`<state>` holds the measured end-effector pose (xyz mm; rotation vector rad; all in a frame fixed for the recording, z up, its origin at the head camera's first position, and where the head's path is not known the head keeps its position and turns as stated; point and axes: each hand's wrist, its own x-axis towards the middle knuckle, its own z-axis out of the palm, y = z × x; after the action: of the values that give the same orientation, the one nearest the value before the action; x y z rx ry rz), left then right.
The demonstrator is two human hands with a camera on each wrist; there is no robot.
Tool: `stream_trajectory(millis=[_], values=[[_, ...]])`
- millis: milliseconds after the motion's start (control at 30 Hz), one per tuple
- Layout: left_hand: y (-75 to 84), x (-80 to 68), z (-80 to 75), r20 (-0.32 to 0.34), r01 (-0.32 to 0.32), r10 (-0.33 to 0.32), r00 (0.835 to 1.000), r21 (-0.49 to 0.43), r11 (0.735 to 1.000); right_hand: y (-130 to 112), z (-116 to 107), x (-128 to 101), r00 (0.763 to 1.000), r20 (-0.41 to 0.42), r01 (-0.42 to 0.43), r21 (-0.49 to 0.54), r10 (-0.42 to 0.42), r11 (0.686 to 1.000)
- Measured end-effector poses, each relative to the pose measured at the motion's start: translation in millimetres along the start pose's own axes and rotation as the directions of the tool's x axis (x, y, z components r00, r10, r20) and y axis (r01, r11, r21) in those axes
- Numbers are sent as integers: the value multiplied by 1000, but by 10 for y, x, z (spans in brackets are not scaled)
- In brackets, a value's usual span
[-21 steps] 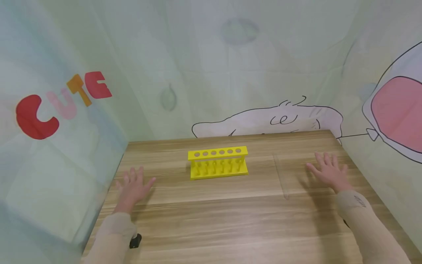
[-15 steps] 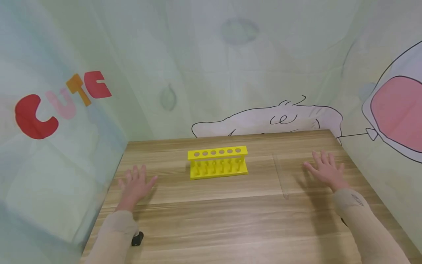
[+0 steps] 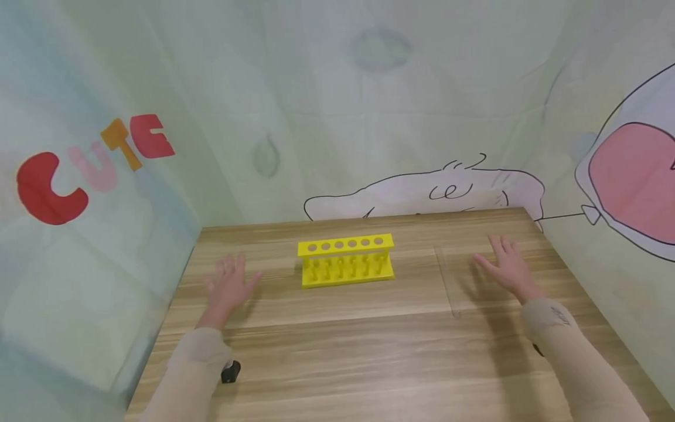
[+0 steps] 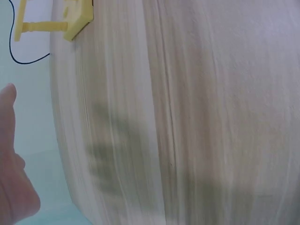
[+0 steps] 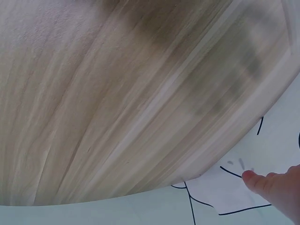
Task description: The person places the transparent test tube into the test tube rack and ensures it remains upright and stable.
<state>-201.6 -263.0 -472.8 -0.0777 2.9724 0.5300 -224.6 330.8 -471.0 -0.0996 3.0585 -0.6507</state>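
A yellow test tube rack (image 3: pixel 347 282) stands near the back middle of the table, with a row of round holes along its top and pegs on its base. To its right a clear test tube (image 3: pixel 448 284) lies flat, pointing roughly front to back. My left hand (image 3: pixel 230 290) hovers left of the rack, fingers spread, holding nothing. On the other side, my right hand (image 3: pixel 510 271) is above the table to the right of the tube, fingers extended and not touching it. In the left wrist view, part of the rack (image 4: pixel 77 21) shows at the top.
The wood-grain table (image 3: pixel 337 363) ends at the back against a pale printed cloth (image 3: pixel 232 117). Similar cloth hangs along both sides. Dark wrist devices (image 3: pixel 230 371) show below the sleeves.
My left hand has moved right and slightly forward, closer to the rack. The right hand has shifted left and slightly forward, closer to the test tube. Rack and tube stay in place.
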Motion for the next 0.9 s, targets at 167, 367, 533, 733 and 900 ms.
stream_trajectory(millis=[167, 367, 533, 733, 900], values=[[120, 76, 6, -43, -23, 21, 999, -40, 999, -77, 24, 33, 999, -46, 8, 57, -5, 998], [288, 152, 52, -93, -13, 1, 996, -136, 991, -200, 71, 88, 998, -64, -1, 135, 10, 991], [407, 209, 101, -103, -19, -10, 995, -281, 960, -286, 154, 120, 997, -68, -7, 223, 22, 975], [553, 312, 130, -90, -44, 0, 996, -485, 874, -333, 279, 179, 995, -68, -47, 298, 71, 953], [702, 386, 159, -51, -8, -30, 998, -620, 785, -353, 369, 207, 992, -58, -85, 328, 110, 941]])
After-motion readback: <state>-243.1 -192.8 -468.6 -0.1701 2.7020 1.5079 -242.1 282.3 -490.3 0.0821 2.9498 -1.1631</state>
